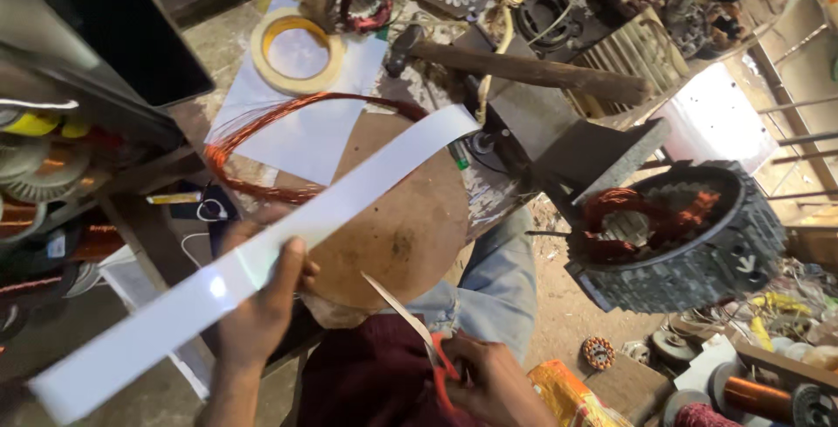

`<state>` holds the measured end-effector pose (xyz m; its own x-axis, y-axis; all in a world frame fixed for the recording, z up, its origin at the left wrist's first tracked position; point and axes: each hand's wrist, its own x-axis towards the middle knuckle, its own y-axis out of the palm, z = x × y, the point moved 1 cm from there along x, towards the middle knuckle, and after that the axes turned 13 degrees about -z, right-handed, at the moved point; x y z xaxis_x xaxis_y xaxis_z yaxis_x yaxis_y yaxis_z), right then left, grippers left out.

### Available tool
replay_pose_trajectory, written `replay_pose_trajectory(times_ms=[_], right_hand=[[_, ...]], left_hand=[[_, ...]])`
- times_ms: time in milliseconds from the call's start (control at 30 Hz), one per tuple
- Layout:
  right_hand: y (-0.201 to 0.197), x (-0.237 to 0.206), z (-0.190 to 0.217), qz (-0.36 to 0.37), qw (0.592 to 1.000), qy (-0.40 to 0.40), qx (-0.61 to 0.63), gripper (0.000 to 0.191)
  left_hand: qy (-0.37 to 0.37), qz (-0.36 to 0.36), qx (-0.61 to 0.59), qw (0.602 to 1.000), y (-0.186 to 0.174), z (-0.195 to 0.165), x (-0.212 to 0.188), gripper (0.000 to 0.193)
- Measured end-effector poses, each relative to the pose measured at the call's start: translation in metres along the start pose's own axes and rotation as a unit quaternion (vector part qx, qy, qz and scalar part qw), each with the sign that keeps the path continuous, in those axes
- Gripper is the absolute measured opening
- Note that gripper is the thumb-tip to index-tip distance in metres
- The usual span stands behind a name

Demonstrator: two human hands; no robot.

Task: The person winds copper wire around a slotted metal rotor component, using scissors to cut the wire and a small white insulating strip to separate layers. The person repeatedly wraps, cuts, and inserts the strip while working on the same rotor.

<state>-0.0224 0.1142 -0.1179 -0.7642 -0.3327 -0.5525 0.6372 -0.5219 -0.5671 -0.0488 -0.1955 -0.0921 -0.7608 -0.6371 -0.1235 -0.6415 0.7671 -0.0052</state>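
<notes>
My left hand point(260, 305) grips a long white strip of insulating sheet point(262, 257) near its middle; the strip runs diagonally from lower left to upper right over a round wooden board point(401, 226). My right hand point(493, 383) holds red-handled scissors point(410, 318), blades pointing up-left, tips just short of the strip and apart from it. A loop of copper wire point(262, 134) lies on white sheets behind the strip.
A ring of masking tape point(297, 50) and a hammer point(524, 67) lie at the back. A motor stator with copper windings point(676, 230) stands at right on a metal block. Copper wire spools point(759, 396), motor parts and clutter surround the floor at right.
</notes>
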Motion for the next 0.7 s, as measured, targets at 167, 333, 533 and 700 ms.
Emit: replay_pose_trajectory(times_ms=[167,333,533,700], right_hand=[[-0.019,-0.003,0.049,-0.165,0.958,-0.163,0.171,0.032],[-0.048,0.034,0.113,-0.105,0.959,-0.199,0.175,0.035],[-0.051,0.055,0.151,0.021,0.951,-0.253,0.174,0.034],[-0.043,0.056,0.143,-0.008,0.946,-0.243,0.217,0.030]], left_hand=[[0.231,0.119,0.207,0.943,-0.002,-0.001,-0.021,0.030],[0.274,0.177,0.210,0.922,-0.014,-0.020,-0.043,0.023],[-0.009,0.160,-0.022,0.987,-0.047,-0.004,-0.053,0.050],[0.120,0.200,0.054,0.971,-0.040,0.005,-0.055,0.027]])
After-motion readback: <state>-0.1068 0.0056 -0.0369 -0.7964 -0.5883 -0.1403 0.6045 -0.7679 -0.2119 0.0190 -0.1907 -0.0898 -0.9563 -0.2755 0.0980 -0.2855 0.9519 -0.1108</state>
